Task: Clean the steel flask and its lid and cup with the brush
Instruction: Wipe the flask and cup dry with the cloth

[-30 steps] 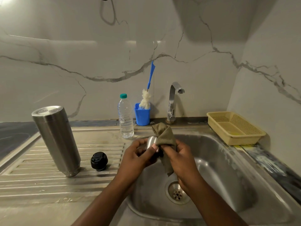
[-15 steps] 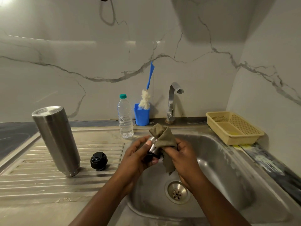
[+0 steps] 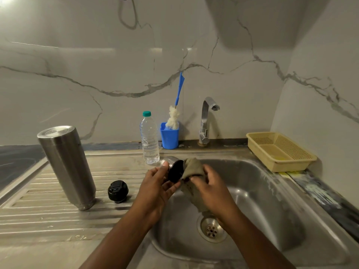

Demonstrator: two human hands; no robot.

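Steel cup (image 3: 172,167) is lying tilted on its side in the left hand (image 3: 157,189), whose fingers (image 3: 169,189) are curling round its wall, thumb on top, dark opening facing right. The right hand (image 3: 211,189) is pinching an olive cloth (image 3: 192,167) and pressing it against the cup's rim. Both hands are working above the sink (image 3: 272,200). On the ribbed bench (image 3: 48,220) to the left, the flask (image 3: 66,166) is standing upright, the black lid (image 3: 118,191) near it. The brush (image 3: 173,117) is standing in a blue holder (image 3: 169,138) between a water bottle (image 3: 149,140) and the tap (image 3: 206,121).
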